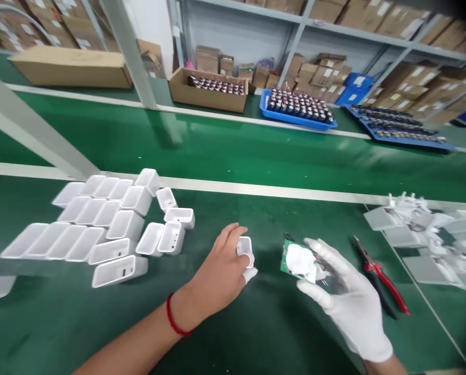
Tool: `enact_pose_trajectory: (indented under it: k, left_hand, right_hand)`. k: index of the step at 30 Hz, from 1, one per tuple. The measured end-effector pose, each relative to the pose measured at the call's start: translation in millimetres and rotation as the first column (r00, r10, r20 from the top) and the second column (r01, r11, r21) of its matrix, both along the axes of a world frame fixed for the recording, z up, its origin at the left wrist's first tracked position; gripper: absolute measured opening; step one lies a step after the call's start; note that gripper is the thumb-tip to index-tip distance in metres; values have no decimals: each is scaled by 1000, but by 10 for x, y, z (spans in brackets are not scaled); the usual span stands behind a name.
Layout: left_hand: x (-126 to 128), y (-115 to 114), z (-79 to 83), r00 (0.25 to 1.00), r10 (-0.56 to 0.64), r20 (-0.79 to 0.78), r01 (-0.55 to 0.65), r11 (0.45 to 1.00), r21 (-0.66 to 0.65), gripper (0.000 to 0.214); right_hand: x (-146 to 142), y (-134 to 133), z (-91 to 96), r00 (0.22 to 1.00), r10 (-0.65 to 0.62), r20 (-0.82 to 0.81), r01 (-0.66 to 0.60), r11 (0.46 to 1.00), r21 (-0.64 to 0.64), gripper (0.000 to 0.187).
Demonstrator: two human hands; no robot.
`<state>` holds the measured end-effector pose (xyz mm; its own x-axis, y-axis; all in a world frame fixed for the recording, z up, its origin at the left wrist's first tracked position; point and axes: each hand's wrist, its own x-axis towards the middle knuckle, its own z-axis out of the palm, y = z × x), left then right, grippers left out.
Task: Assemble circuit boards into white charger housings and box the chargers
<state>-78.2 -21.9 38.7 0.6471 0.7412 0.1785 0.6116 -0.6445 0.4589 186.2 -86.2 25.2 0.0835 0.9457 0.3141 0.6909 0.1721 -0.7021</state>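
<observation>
My left hand (pixel 219 265), bare except for a white covering on one fingertip, is closed around a small white plastic case (pixel 244 246) with its hollow side up. Between the thumb and fingers of my gloved right hand (pixel 344 291) is a green circuit board (pixel 295 259) with a white patch on its face. Thin wires come off the board near the glove. The case and the board are apart, over the middle of the green table. Red-and-black pliers (pixel 377 273) lie just right of my right hand.
Several white open cases (pixel 125 225) stand in rows on the left. White plastic parts (pixel 432 239) with wires are heaped at the right. Across the green conveyor (pixel 233 151) sit a cardboard box (pixel 207 99) and blue trays (pixel 301 120) of small parts. A metal post (pixel 33 125) rises at left.
</observation>
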Motion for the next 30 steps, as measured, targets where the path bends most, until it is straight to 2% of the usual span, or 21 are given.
enact_pose_trajectory:
  k: [2, 5, 7, 9, 13, 17, 21, 26, 30]
  left_hand:
    - [117, 42, -85, 993, -5, 118, 27, 982, -185, 5]
    - [171, 137, -187, 961, 103, 258, 18, 903, -430, 46]
    - [170, 204, -244, 949, 151, 277, 8, 866, -500, 71]
    - [170, 256, -291, 959, 121, 255, 27, 859, -511, 77]
    - [187, 300, -337, 976, 46, 215, 61, 882, -467, 44]
    - [196, 307, -349, 968, 29, 249, 85, 896, -435, 39]
    - [188, 314, -390, 958, 26, 287, 109, 889, -444, 43]
    - [186, 315, -447, 954, 23, 298, 113, 894, -433, 55]
    - [189, 317, -445, 955, 9, 298, 129, 890, -438, 49]
  right_hand:
    - [21, 54, 109, 994, 75, 78, -81, 994, 73, 62]
    - [-5, 157, 279, 965, 116, 236, -154, 977, 148, 63]
    - [-65, 242, 364, 936, 137, 324, -200, 964, 172, 60]
    - [-146, 339, 422, 903, 183, 388, -264, 950, 166, 59]
    - [-312, 541, 532, 817, 304, 490, -391, 917, 84, 50]
    - [-433, 689, 677, 716, 401, 572, -488, 873, -2, 38]
    - [-517, 764, 763, 644, 425, 636, -506, 860, -63, 33]
    - [-569, 796, 799, 621, 471, 627, -519, 846, -123, 21]
    - [-571, 798, 821, 590, 480, 650, -521, 841, -147, 20]
